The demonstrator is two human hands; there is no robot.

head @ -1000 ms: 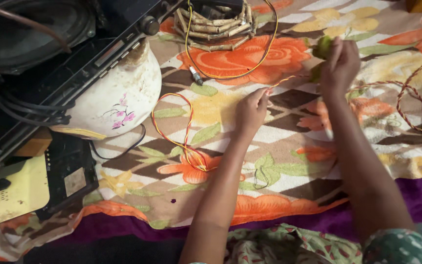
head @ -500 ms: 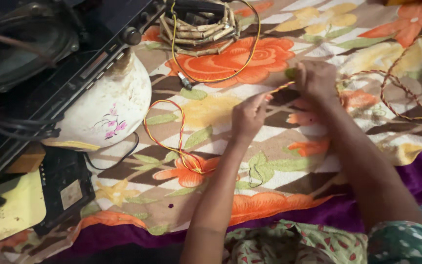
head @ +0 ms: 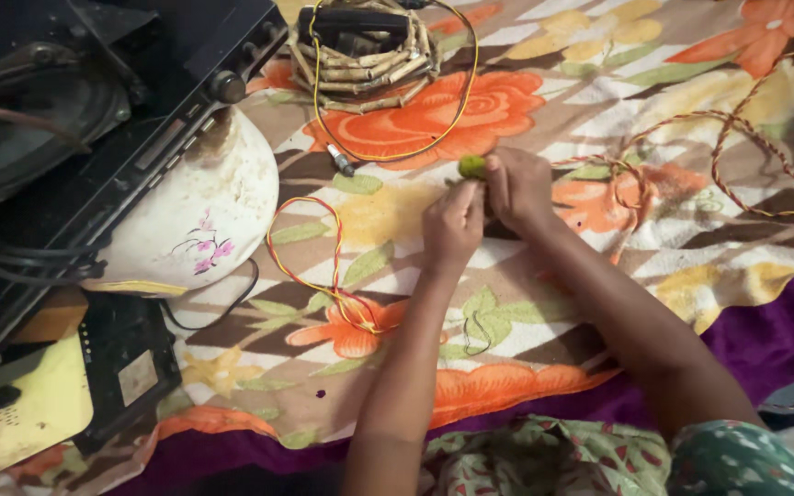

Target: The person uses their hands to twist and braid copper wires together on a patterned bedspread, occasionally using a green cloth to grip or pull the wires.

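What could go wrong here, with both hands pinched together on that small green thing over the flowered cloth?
1. The small green piece is held only at the fingertips of the left hand and right hand; it could slip onto the busy flowered cloth and be hard to spot.
2. The twisted red and yellow wire loops loosely beside the right hand and may snag or tangle.

my left hand (head: pixel 452 225): bare, no rings, no watch | my right hand (head: pixel 518 186): bare | forearms: unsleeved | my short sleeve (head: pixel 737 459): teal, small red-and-white floral print | my garment (head: pixel 544 455): green leafy print
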